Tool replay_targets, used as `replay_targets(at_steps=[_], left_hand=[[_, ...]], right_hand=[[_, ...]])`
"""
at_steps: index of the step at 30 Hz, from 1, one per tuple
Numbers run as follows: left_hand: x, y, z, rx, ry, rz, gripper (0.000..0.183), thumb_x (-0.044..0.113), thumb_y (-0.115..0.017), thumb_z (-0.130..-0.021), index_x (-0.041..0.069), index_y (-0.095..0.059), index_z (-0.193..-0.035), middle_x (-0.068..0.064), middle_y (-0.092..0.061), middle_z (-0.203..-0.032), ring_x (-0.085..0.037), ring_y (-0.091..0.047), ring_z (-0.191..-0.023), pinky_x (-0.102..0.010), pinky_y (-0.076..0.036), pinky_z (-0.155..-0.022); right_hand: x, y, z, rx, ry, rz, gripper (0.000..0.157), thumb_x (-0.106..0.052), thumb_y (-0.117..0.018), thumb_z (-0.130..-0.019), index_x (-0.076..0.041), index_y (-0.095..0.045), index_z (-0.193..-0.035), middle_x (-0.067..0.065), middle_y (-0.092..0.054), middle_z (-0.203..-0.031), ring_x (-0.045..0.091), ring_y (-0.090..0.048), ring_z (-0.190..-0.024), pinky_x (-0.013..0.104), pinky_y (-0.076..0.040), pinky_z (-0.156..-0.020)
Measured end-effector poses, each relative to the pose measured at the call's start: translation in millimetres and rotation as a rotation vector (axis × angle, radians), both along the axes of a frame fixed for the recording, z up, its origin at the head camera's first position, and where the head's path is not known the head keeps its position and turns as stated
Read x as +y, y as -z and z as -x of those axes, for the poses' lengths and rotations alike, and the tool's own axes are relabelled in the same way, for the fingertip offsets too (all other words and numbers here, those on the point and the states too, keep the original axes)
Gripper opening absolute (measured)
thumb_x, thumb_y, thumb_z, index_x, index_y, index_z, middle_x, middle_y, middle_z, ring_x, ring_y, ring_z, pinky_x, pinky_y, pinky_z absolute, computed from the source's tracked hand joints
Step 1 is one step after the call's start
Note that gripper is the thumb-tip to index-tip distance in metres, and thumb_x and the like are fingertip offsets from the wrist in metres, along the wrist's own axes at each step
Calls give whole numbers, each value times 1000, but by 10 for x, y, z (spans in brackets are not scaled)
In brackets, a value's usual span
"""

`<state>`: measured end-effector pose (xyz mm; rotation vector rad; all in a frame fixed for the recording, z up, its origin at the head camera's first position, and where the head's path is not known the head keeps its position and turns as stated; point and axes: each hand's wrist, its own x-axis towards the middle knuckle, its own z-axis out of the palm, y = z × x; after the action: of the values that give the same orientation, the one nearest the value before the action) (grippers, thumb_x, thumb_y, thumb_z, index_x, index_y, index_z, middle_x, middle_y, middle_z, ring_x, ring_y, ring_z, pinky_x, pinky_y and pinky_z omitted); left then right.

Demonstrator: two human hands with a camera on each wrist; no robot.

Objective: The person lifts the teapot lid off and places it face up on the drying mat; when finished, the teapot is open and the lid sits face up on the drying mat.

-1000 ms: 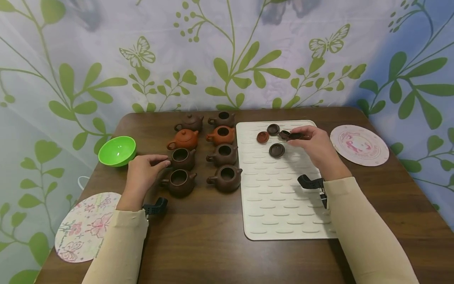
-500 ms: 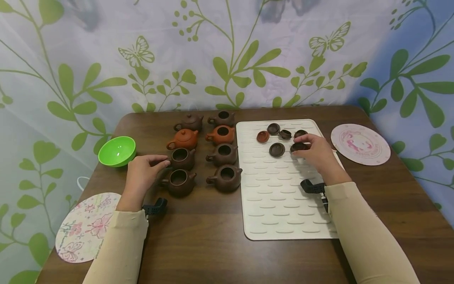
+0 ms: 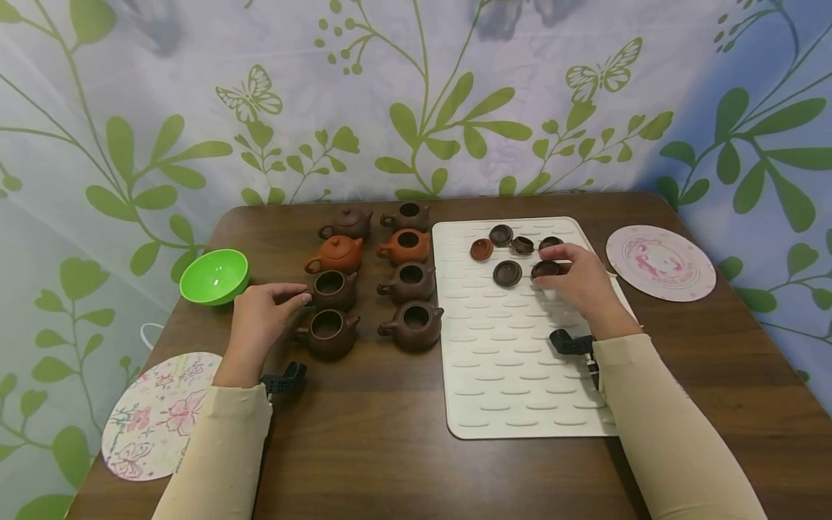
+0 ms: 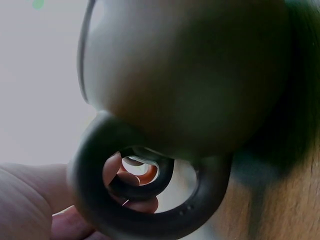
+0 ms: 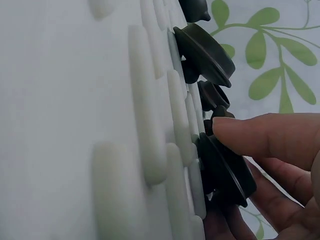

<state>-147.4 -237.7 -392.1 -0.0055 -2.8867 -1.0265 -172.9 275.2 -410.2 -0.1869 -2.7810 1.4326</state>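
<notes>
In the head view my left hand (image 3: pixel 260 318) pinches the handle of a dark brown, lidless teapot (image 3: pixel 334 292). The left wrist view shows fingertips on that handle (image 4: pixel 137 191), behind the large body of the front-left teapot (image 4: pixel 185 75). Over the white mat (image 3: pixel 513 339), the thumb and fingers of my right hand (image 3: pixel 585 289) pinch a dark teapot lid (image 5: pixel 227 167) by its edge. Near it on the mat are a reddish lid (image 3: pixel 482 250) and several dark lids (image 3: pixel 507 274). Two teapots at the back left, one orange (image 3: pixel 336 254), wear their lids.
Several open teapots stand in a column beside the mat's left edge, among them an orange teapot (image 3: pixel 406 247). A green bowl (image 3: pixel 214 278) and a round patterned placemat (image 3: pixel 159 419) lie to the left. Another round placemat (image 3: pixel 659 263) is at the right.
Over the past second my right hand has shifted slightly right and nearer, uncovering a dark lid behind it. Since half a second ago it has barely moved. My left hand has stayed still.
</notes>
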Motion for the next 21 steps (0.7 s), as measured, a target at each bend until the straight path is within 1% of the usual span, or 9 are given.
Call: replay_targets(at_steps=[5, 9, 15, 18, 21], left_hand=[[0, 3, -2, 9, 1, -2, 28, 24, -79, -99, 6, -81, -120, -19, -74, -118, -46, -62, -121, -62, -47, -100], [0, 4, 9, 12, 5, 3, 28, 24, -78, -99, 5, -81, -120, -19, -74, -118, -46, -62, -121, -62, -47, -101], [9, 5, 5, 19, 9, 12, 27, 23, -78, -100, 6, -80, -121, -19, -74, -119, -46, -61, -122, -62, -45, -102], [13, -3, -4, 28, 17, 13, 27, 21, -78, -100, 5, -80, -122, -19, -74, -120, -46, -61, -122, -62, -46, -102], [23, -5, -7, 34, 27, 19, 27, 20, -77, -100, 5, -79, -123, -20, -74, -121, -46, -62, -121, -62, -47, -101]], right_hand=[[5, -26, -34, 9, 40, 16, 52, -9, -86, -89, -3, -64, -135, 17, -61, -139, 37, -58, -126, 37, -49, -84], [5, -29, -50, 17, 71, 23, 51, -10, -87, -88, -2, -66, -133, 18, -61, -138, 37, -58, -126, 33, -49, -81], [1, -43, -71, 30, 105, 52, 51, -12, -88, -88, -1, -65, -133, 19, -63, -135, 37, -58, -127, 32, -49, -80], [0, -55, -76, 62, 119, 39, 50, -14, -87, -88, 0, -66, -131, 18, -65, -132, 37, -58, -128, 31, -48, -82], [-4, -59, -84, 108, 135, 0, 47, -16, -88, -88, 0, -68, -128, 18, -66, -129, 36, -59, -126, 31, -47, -86]])
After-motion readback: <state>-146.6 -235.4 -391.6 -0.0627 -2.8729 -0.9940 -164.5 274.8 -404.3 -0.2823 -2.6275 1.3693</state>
